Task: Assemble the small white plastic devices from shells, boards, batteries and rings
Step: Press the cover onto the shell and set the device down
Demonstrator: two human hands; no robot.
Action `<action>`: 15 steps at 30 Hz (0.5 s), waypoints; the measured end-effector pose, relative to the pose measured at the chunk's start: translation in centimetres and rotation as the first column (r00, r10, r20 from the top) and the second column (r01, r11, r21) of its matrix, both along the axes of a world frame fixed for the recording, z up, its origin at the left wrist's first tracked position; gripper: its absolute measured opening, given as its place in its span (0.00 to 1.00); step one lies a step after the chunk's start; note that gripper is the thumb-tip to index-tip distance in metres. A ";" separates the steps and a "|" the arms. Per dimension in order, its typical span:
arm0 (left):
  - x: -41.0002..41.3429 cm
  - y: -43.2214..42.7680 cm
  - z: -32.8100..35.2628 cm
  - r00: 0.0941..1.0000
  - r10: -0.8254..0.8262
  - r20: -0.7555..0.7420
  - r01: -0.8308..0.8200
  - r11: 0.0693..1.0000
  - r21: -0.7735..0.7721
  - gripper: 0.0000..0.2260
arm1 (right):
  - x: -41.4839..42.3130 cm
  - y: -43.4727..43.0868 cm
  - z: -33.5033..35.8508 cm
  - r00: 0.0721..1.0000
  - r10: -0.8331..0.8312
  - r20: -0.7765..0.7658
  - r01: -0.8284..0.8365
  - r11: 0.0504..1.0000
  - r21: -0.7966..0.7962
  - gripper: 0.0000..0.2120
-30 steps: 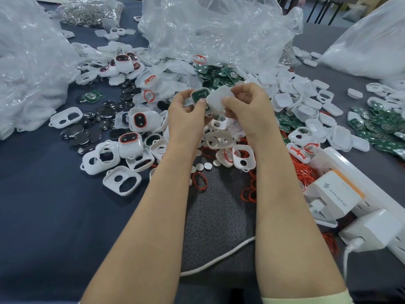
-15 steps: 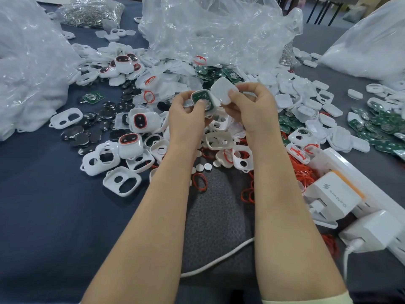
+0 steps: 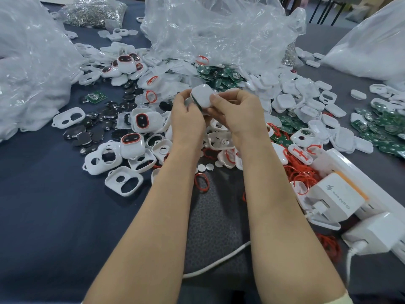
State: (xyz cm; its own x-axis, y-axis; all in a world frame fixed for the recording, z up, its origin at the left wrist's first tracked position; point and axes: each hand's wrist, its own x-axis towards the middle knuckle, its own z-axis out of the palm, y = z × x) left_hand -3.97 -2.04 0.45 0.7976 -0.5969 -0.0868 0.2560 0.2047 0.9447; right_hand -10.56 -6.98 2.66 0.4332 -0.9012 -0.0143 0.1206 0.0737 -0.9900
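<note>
Both hands meet above the middle of the table (image 3: 43,216), raised a little over the parts. The left hand (image 3: 186,119) and the right hand (image 3: 238,115) pinch one white shell (image 3: 202,96) between them. The left fingers curl round its left edge, and the right thumb (image 3: 214,98) lies on its right edge. A thin dark green edge, a board (image 3: 195,105), shows under the shell's left side. I cannot tell whether the shell is fully seated on what lies below it.

Just left of the hands lie two finished devices (image 3: 143,120), each with a red-ringed dark window. Nearer and further left are holed shells (image 3: 123,181), some touching one another. A spread of dark batteries (image 3: 94,128) lies left of the devices.

Loose boards (image 3: 219,75) are heaped beyond the hands, at the foot of a crumpled clear bag (image 3: 219,29), and more lie at the right edge. Plain white caps (image 3: 306,106) are piled right of the hands.

A tangle of red rings (image 3: 300,172) sits near right, beside a white charger (image 3: 335,200) plugged into a power strip (image 3: 372,194). One ring (image 3: 201,182) lies alone between the forearms, at the far edge of a grey mat (image 3: 214,216). A white cable (image 3: 219,264) crosses the mat nearer the person. Big white bags stand at the far left and far right.
</note>
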 end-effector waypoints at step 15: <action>-0.2 0.2 0.4 0.991 0.078 0.111 -0.080 0.997 0.013 0.09 | 0.4 -0.1 -1.0 0.938 -0.172 -0.301 0.071 0.945 -0.319 0.10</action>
State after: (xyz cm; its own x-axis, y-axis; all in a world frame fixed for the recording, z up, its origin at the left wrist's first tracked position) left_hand -4.15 -1.86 0.85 0.8473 -0.5311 -0.0051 0.1335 0.2036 0.9699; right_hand -10.16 -7.04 1.68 0.3376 -0.9302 0.1442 -0.2172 -0.2260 -0.9496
